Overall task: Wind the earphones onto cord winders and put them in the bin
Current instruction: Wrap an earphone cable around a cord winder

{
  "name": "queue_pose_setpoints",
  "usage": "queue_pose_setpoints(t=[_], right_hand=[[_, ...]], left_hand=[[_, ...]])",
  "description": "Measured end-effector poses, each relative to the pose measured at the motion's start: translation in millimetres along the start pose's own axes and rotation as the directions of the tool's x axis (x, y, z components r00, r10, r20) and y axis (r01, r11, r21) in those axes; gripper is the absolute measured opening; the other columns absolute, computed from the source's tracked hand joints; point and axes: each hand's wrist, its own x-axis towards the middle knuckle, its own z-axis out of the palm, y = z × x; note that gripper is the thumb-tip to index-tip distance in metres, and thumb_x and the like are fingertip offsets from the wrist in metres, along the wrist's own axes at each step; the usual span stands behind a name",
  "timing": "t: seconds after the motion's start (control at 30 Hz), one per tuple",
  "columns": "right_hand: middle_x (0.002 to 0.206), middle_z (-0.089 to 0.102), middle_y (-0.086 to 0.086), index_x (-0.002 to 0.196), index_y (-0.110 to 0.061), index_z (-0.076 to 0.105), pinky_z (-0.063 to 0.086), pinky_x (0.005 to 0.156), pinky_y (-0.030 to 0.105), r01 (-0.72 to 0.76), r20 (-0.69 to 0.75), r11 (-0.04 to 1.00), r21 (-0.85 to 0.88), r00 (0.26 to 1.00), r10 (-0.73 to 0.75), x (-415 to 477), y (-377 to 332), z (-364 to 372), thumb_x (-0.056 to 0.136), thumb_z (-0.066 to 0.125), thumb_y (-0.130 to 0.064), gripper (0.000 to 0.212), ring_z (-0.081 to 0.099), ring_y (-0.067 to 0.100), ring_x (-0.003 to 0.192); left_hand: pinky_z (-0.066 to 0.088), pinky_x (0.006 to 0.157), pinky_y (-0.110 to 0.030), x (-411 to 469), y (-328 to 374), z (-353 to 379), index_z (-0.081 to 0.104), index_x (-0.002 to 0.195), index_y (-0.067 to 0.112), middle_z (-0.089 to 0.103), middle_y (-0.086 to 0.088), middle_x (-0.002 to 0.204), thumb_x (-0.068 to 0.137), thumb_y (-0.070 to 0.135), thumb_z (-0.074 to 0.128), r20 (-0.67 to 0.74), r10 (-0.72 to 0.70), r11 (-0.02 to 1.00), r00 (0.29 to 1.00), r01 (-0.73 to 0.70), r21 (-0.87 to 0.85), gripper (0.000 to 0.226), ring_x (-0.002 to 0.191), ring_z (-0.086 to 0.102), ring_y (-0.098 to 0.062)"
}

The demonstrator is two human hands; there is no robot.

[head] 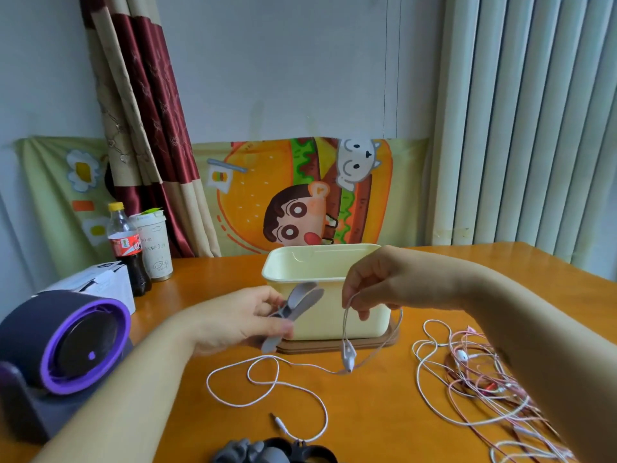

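The left hand (240,320) grips a grey cord winder (305,297), fingers and thumb curled round its lower half, and holds it tilted above the desk (384,412), just in front of the bin (329,320). The right hand (374,282) pinches the cord of a white earphone (348,355) between thumb and fingertips, in front of the bin's right side. The cord hangs from that hand, then trails in loose loops over the middle of the desk to its plug (277,420) near the near edge.

The cream bin stands open near the middle of the desk on a brown tray (334,347). A tangle of pink and white earphones (484,379) lies towards the right edge. More winders (263,454) lie at the near edge. A purple speaker (63,339) sits at the left edge, with a cola bottle (125,248) and a cup (153,245) at the far left corner.
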Motion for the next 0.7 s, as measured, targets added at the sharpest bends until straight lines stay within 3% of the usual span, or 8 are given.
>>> queue_pose_setpoints(t=[0.07, 0.17, 0.3, 0.4, 0.53, 0.7], right_hand=[[0.080, 0.073, -0.009, 0.091, -0.019, 0.073, 0.047, 0.067, 0.012, 0.037, 0.002, 0.998, 0.041, 0.999, -0.037, -1, 1, -1, 0.087, 0.066, -0.013, 0.010, 0.066, -0.001, 0.074], [0.087, 0.075, -0.006, 0.089, -0.018, 0.075, 0.052, 0.085, 0.025, 0.098, -0.024, 0.989, 0.110, 0.995, -0.096, 0, 11, 1, 0.083, 0.069, -0.011, 0.010, 0.069, 0.009, 0.089], [0.086, 0.075, 0.002, 0.084, -0.012, 0.074, 0.051, 0.079, 0.021, 0.140, -0.111, 0.924, 0.356, 0.988, -0.107, 3, 31, 15, 0.081, 0.068, -0.004, 0.010, 0.069, 0.013, 0.087], [0.085, 0.074, 0.008, 0.083, -0.007, 0.073, 0.052, 0.082, 0.022, 0.185, -0.189, 0.873, 0.451, 0.976, -0.109, 12, 46, 25, 0.074, 0.068, -0.019, 0.016, 0.071, 0.016, 0.088], [0.083, 0.075, 0.001, 0.083, -0.010, 0.073, 0.056, 0.081, 0.025, 0.173, -0.327, 0.931, 0.322, 0.943, -0.063, 22, 51, 30, 0.076, 0.073, -0.021, 0.013, 0.070, 0.013, 0.083], [0.071, 0.071, -0.010, 0.079, -0.017, 0.074, 0.044, 0.060, 0.004, 0.113, -0.424, 0.985, 0.132, 0.904, -0.047, 32, 50, 34, 0.081, 0.073, -0.018, 0.003, 0.064, -0.004, 0.068]], left_hand=[[0.055, 0.068, -0.023, 5, 2, 14, 0.053, 0.116, 0.009, 0.073, -0.001, 0.083, 0.072, 0.022, 0.068, -0.017, 0.064, 0.989, 0.998, -0.065, -0.133, 0.049, 0.080, 0.069, -0.009], [0.058, 0.070, -0.028, 16, 3, 34, 0.052, 0.122, 0.010, 0.071, -0.009, 0.096, 0.072, 0.023, 0.069, -0.039, 0.102, 0.965, 0.994, -0.109, -0.241, 0.054, 0.081, 0.071, -0.018], [0.048, 0.059, -0.024, 30, 4, 48, 0.057, 0.122, 0.022, 0.064, -0.008, 0.095, 0.077, 0.026, 0.068, -0.063, 0.155, 0.970, 0.986, -0.164, -0.179, 0.046, 0.057, 0.057, -0.009], [0.036, 0.055, -0.023, 41, 0, 50, 0.056, 0.121, 0.024, 0.058, -0.008, 0.091, 0.086, 0.024, 0.062, -0.039, 0.165, 0.967, 0.986, -0.169, -0.189, 0.035, 0.050, 0.041, -0.005], [0.035, 0.053, -0.020, 46, -5, 48, 0.051, 0.126, 0.016, 0.057, -0.008, 0.097, 0.081, 0.041, 0.055, 0.027, 0.086, 0.954, 0.996, -0.075, -0.290, 0.051, 0.051, 0.037, -0.007], [0.036, 0.056, -0.022, 58, -12, 46, 0.060, 0.115, 0.022, 0.058, -0.007, 0.103, 0.078, 0.049, 0.055, -0.019, 0.072, 0.973, 0.997, -0.074, -0.219, 0.045, 0.056, 0.039, -0.010]])
